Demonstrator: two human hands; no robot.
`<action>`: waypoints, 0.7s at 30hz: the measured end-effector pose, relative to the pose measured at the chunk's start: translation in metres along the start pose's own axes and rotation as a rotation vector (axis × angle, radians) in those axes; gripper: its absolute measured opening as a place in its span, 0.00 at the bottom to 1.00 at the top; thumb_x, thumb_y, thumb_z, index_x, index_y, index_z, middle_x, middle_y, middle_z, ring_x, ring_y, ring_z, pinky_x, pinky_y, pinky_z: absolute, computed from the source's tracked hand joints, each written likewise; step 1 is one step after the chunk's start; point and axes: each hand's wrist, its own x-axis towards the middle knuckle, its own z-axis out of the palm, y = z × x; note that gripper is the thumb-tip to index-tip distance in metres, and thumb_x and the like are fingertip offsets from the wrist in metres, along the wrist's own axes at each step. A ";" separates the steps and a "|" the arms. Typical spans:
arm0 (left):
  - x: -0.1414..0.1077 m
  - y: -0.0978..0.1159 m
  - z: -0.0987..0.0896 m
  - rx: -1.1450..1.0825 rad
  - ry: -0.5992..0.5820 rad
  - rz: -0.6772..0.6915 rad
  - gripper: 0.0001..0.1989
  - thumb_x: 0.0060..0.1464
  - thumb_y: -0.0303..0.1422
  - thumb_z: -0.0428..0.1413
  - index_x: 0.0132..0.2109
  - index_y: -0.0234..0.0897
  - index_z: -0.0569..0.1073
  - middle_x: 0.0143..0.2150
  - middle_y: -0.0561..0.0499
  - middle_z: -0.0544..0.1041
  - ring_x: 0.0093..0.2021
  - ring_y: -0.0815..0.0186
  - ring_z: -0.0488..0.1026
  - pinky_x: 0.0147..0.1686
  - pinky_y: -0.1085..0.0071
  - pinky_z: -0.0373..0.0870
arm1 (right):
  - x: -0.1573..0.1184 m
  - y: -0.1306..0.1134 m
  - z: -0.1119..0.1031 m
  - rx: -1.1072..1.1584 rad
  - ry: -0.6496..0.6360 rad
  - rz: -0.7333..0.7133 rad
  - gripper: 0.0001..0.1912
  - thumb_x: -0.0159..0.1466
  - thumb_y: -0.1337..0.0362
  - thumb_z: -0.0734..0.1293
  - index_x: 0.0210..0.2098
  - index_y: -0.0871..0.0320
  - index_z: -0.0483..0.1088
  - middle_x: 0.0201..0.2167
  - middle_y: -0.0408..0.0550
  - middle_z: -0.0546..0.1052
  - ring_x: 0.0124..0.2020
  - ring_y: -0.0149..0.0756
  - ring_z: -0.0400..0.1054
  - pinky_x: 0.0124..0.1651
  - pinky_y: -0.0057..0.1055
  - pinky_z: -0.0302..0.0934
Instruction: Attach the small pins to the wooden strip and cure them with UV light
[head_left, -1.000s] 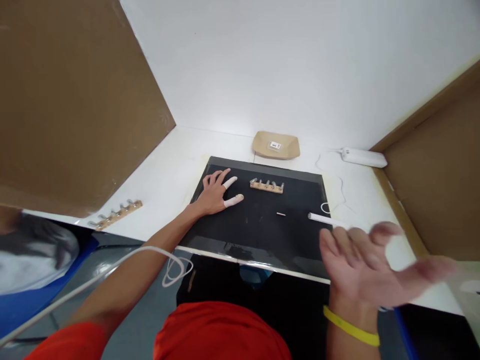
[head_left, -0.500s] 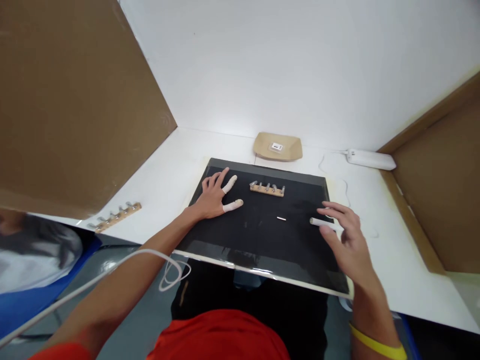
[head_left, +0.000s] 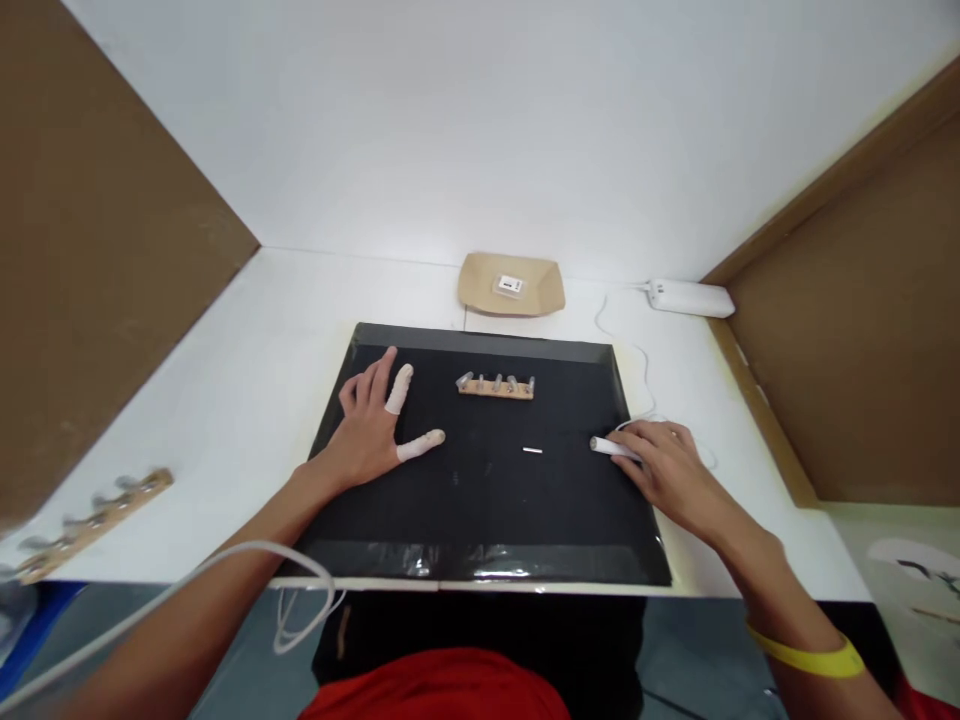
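My left hand (head_left: pixel 366 430) lies on the left part of a black mat (head_left: pixel 480 510), fingers spread, with white covers on its thumb and index finger. It holds nothing. At the mat's right edge my right hand (head_left: pixel 667 465) has its fingers closed around a white pen-shaped tool (head_left: pixel 604 446), whose round end points left. Between the hands lies a short thin metal rod (head_left: pixel 532 450). Farther back on the mat is a small wooden strip (head_left: pixel 495 391) carrying several clear, upright or tilted pieces.
A brown paper tray (head_left: pixel 475 288) holding a small clear case (head_left: pixel 510 286) stands behind the mat. A white box (head_left: pixel 690 297) with a thin cord sits at the back right. Another wooden strip (head_left: pixel 101 525) lies at the left. A white cable (head_left: pixel 247 547) crosses my left forearm.
My right hand has closed around the white tool from a looser, open pose. The view has shifted, while my left hand stays spread on the mat.
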 end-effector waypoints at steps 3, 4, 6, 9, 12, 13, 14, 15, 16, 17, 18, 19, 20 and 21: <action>-0.001 -0.003 0.001 -0.040 0.028 0.000 0.57 0.62 0.55 0.59 0.79 0.39 0.32 0.79 0.23 0.44 0.74 0.29 0.53 0.65 0.36 0.55 | 0.001 -0.001 -0.010 -0.050 0.029 -0.059 0.12 0.75 0.63 0.60 0.49 0.56 0.74 0.43 0.52 0.81 0.44 0.44 0.75 0.52 0.44 0.61; -0.001 -0.004 0.001 -0.059 0.038 -0.003 0.57 0.62 0.54 0.60 0.79 0.40 0.31 0.79 0.23 0.43 0.75 0.29 0.52 0.65 0.36 0.55 | 0.000 -0.001 -0.014 -0.055 0.050 -0.069 0.11 0.75 0.64 0.61 0.50 0.56 0.74 0.43 0.52 0.81 0.44 0.44 0.74 0.51 0.43 0.62; -0.001 -0.004 -0.002 -0.115 0.074 -0.029 0.55 0.63 0.52 0.61 0.79 0.42 0.32 0.79 0.24 0.44 0.76 0.31 0.52 0.65 0.37 0.56 | -0.002 -0.001 -0.022 -0.057 0.092 -0.071 0.12 0.74 0.64 0.62 0.53 0.57 0.73 0.43 0.53 0.80 0.43 0.43 0.73 0.49 0.40 0.64; 0.004 0.009 -0.013 -0.206 0.183 -0.066 0.43 0.67 0.42 0.59 0.77 0.45 0.43 0.75 0.29 0.58 0.73 0.41 0.61 0.65 0.44 0.59 | -0.004 -0.006 -0.036 -0.114 0.143 -0.059 0.14 0.73 0.65 0.63 0.57 0.56 0.72 0.42 0.54 0.78 0.41 0.44 0.72 0.48 0.40 0.64; 0.019 0.044 -0.028 -0.295 0.183 0.108 0.27 0.69 0.37 0.57 0.70 0.47 0.60 0.66 0.38 0.74 0.63 0.54 0.74 0.61 0.53 0.61 | -0.002 -0.017 -0.050 -0.248 0.165 -0.078 0.18 0.72 0.70 0.62 0.59 0.53 0.71 0.44 0.54 0.79 0.42 0.45 0.72 0.49 0.44 0.62; 0.026 0.058 -0.032 -0.360 0.136 0.226 0.22 0.69 0.38 0.58 0.66 0.46 0.65 0.64 0.40 0.76 0.60 0.57 0.76 0.60 0.56 0.61 | -0.001 -0.022 -0.053 -0.294 0.162 -0.096 0.21 0.70 0.74 0.60 0.59 0.53 0.71 0.44 0.54 0.79 0.43 0.46 0.72 0.50 0.45 0.61; 0.033 0.073 -0.034 -0.433 0.080 0.346 0.17 0.69 0.39 0.58 0.62 0.46 0.70 0.61 0.44 0.79 0.58 0.60 0.78 0.59 0.59 0.62 | 0.001 -0.028 -0.056 -0.331 0.150 -0.119 0.24 0.68 0.77 0.60 0.59 0.53 0.71 0.45 0.54 0.80 0.44 0.47 0.72 0.51 0.46 0.60; 0.041 0.089 -0.035 -0.488 0.034 0.407 0.15 0.69 0.42 0.58 0.59 0.45 0.73 0.60 0.46 0.80 0.56 0.62 0.78 0.59 0.60 0.62 | 0.003 -0.034 -0.058 -0.356 0.136 -0.146 0.26 0.66 0.79 0.59 0.59 0.54 0.71 0.45 0.55 0.80 0.45 0.47 0.72 0.52 0.46 0.59; 0.048 0.103 -0.034 -0.519 -0.011 0.432 0.18 0.69 0.46 0.58 0.59 0.43 0.74 0.61 0.45 0.80 0.56 0.61 0.78 0.59 0.61 0.62 | 0.004 -0.039 -0.059 -0.370 0.120 -0.170 0.28 0.65 0.81 0.59 0.59 0.55 0.71 0.46 0.55 0.80 0.46 0.48 0.72 0.53 0.47 0.58; 0.054 0.116 -0.033 -0.527 -0.056 0.445 0.24 0.68 0.50 0.58 0.62 0.41 0.74 0.63 0.43 0.78 0.58 0.59 0.77 0.59 0.60 0.63 | 0.005 -0.045 -0.059 -0.374 0.109 -0.189 0.29 0.64 0.82 0.59 0.59 0.56 0.72 0.46 0.56 0.80 0.47 0.48 0.72 0.53 0.48 0.58; 0.061 0.128 -0.031 -0.516 -0.102 0.435 0.29 0.67 0.52 0.57 0.63 0.37 0.73 0.65 0.41 0.76 0.60 0.56 0.75 0.59 0.59 0.63 | 0.005 -0.049 -0.059 -0.368 0.102 -0.203 0.30 0.63 0.83 0.59 0.59 0.57 0.72 0.47 0.56 0.81 0.47 0.48 0.72 0.53 0.48 0.57; 0.066 0.139 -0.029 -0.497 -0.156 0.406 0.32 0.65 0.54 0.58 0.63 0.33 0.73 0.66 0.39 0.75 0.61 0.52 0.74 0.60 0.57 0.63 | 0.004 -0.053 -0.058 -0.354 0.101 -0.213 0.30 0.63 0.83 0.59 0.59 0.57 0.72 0.47 0.56 0.81 0.47 0.48 0.72 0.53 0.48 0.57; 0.072 0.148 -0.027 -0.493 -0.228 0.400 0.33 0.63 0.57 0.58 0.60 0.33 0.76 0.64 0.40 0.77 0.59 0.51 0.75 0.59 0.57 0.64 | 0.002 -0.056 -0.056 -0.339 0.104 -0.218 0.29 0.63 0.84 0.59 0.59 0.57 0.72 0.46 0.56 0.81 0.46 0.47 0.72 0.54 0.48 0.57; 0.077 0.156 -0.026 -0.500 -0.302 0.411 0.32 0.62 0.58 0.59 0.57 0.33 0.78 0.61 0.42 0.79 0.56 0.53 0.76 0.58 0.57 0.65 | 0.000 -0.058 -0.055 -0.325 0.108 -0.218 0.29 0.63 0.84 0.59 0.58 0.57 0.72 0.45 0.56 0.81 0.46 0.47 0.72 0.54 0.48 0.57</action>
